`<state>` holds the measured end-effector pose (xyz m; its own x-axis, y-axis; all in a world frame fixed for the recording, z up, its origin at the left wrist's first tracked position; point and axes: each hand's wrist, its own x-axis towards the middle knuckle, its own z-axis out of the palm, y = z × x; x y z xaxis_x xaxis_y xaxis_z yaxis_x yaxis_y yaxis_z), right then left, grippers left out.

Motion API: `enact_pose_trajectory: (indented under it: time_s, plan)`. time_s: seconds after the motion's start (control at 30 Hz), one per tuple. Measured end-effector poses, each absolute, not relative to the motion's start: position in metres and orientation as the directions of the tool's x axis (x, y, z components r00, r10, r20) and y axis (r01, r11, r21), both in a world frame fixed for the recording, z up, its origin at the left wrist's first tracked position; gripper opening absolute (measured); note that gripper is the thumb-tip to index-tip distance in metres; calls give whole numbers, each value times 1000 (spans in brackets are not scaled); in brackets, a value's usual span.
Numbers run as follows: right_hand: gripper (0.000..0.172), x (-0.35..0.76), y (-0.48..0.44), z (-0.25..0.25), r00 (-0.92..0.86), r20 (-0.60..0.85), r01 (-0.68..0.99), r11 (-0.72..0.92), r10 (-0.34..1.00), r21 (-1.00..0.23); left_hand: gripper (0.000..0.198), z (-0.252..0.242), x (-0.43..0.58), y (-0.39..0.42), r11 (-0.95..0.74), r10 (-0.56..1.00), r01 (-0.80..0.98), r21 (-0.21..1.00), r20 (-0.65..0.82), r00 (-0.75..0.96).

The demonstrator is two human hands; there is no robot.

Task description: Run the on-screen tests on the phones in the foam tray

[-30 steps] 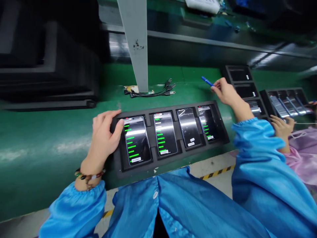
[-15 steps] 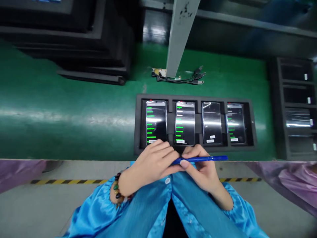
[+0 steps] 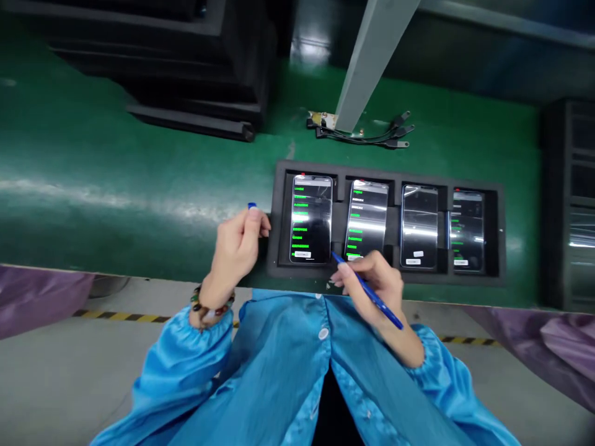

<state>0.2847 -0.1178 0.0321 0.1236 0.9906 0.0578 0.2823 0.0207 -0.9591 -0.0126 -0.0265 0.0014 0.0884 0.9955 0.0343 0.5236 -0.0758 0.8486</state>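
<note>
My right hand (image 3: 376, 288) is closed on a blue pen (image 3: 379, 303), its tip pointing up and left just in front of the tray. A blue pen cap (image 3: 251, 205) is pinched in my left hand (image 3: 237, 248), left of the tray's edge. The dark foam tray (image 3: 279, 217) holds several phones in separate slots. The leftmost phone (image 3: 312, 217) and the second phone (image 3: 367, 217) show green text lines. A dark screen with two small white labels marks the third phone (image 3: 419, 223). Green text also shows on the rightmost phone (image 3: 468, 229).
Black trays (image 3: 199, 80) are stacked at the back left. Short black cables (image 3: 372, 139) lie behind the tray beside a grey post (image 3: 376, 62). Another tray (image 3: 567, 204) with phones stands at the right. Pink sleeves or clothing (image 3: 46, 300) show at both sides.
My hands have come apart. The pen cap is off and has moved left in my left hand, while my right hand holds the uncapped pen, now tilted. The view has shifted slightly.
</note>
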Motion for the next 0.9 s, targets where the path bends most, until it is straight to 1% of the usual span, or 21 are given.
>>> enact_pose_trajectory:
  time_s: [0.1,0.17,0.23,0.3,0.47,0.67,0.9]
  plan:
    - [20,251,-115,15,107,24,308,-10,994,-951,58,-13,7,-18,-47,998,514,857,26,49]
    - [27,243,-111,12,113,80,379,31,990,-925,58,-16,13,-17,-61,998,526,848,41,49]
    - [37,243,-107,12,87,155,449,100,984,-888,57,-16,13,-17,-75,997,524,848,48,65]
    - [43,243,-103,14,79,204,490,140,976,-860,55,-15,10,-18,-88,995,524,847,53,80]
    - [44,239,-100,13,70,203,520,138,977,-843,52,-14,7,-17,-123,991,518,847,81,103]
    - [44,239,-103,11,64,136,544,80,989,-835,49,-18,5,-19,-108,993,538,836,61,103]
    - [43,239,-105,9,65,134,569,73,989,-819,46,-22,1,-20,-102,993,521,847,55,106]
